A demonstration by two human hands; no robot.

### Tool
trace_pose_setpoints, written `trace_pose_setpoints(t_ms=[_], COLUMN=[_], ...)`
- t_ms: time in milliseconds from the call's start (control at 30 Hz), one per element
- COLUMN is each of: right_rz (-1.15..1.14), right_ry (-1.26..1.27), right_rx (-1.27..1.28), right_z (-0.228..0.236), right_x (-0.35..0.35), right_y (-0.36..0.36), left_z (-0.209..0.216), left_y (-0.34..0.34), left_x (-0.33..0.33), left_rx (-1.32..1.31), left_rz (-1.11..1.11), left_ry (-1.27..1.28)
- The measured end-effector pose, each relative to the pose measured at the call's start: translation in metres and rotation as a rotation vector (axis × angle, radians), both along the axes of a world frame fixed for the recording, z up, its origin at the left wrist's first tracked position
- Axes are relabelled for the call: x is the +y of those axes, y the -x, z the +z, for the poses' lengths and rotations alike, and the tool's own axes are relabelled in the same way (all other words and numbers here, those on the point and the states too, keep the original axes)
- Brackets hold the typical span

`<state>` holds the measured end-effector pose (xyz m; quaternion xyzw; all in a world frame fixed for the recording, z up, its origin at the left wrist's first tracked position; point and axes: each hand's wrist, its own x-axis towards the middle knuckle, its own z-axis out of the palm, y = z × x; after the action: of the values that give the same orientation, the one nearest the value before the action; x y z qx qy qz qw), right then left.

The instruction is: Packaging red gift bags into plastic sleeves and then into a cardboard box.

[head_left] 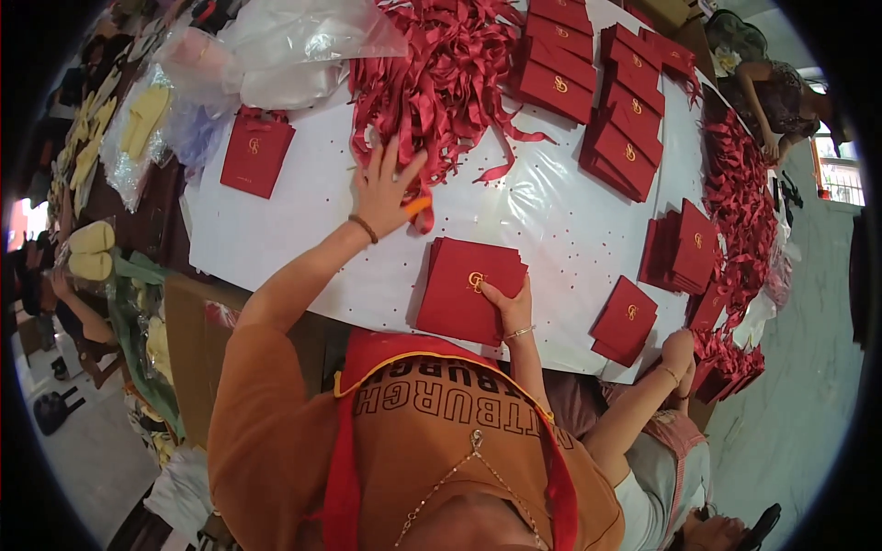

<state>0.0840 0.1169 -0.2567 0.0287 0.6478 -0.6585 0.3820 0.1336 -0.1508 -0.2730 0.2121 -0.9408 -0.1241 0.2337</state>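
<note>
My left hand (pixel 386 188) reaches forward with fingers spread, its fingertips at the lower edge of a large heap of red ribbons (pixel 432 83). Something orange (pixel 418 206) sits at its thumb; whether it is a cover or a tool I cannot tell. A loose ribbon end (pixel 424 221) lies just below it. Close to my body, my right hand (pixel 511 310) grips a small stack of flat red paper bags (pixel 450 298) with gold print by the right edge, thumb on top. The fingers underneath are hidden.
Overlapping rows of red bags (pixel 554 81) lie at the back right. One bag with a ribbon (pixel 258 154) and clear plastic sheeting (pixel 303 41) are at the left. Another person's hand (pixel 678 354) is at the right, near more bags (pixel 625 320) and ribbons (pixel 735 193).
</note>
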Motion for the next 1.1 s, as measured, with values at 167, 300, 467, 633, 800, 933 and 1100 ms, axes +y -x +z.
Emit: trace_pose_setpoints(t_ms=[167, 300, 467, 633, 800, 933, 1100], right_rz=[0.06, 0.046, 0.016, 0.031, 0.029, 0.002, -0.013], right_ry=[-0.004, 0.02, 0.038, 0.019, 0.041, 0.008, 0.04], right_rx=[-0.014, -0.009, -0.032, -0.027, -0.039, -0.04, -0.066], right_z=[0.005, -0.005, 0.004, 0.003, -0.001, -0.004, -0.002], right_x=[-0.006, -0.002, -0.001, 0.0, -0.002, 0.003, -0.002], right_y=[-0.006, -0.003, 0.0, 0.002, 0.0, 0.002, 0.0], left_z=[-0.033, 0.038, 0.081, 0.037, -0.025, 0.003, 0.035], left_y=[0.02, 0.062, 0.045, 0.062, 0.099, 0.133, 0.105], left_x=[-0.01, 0.006, -0.025, -0.135, -0.199, -0.166, -0.119], left_rx=[-0.363, -0.769, -0.34, -0.1, 0.043, -0.163, -0.13], left_rz=[0.007, -0.174, -0.317, 0.206, 0.272, 0.383, -0.081], left_ry=[-0.003, -0.396, -0.548, -0.308, -0.446, -0.736, -0.394])
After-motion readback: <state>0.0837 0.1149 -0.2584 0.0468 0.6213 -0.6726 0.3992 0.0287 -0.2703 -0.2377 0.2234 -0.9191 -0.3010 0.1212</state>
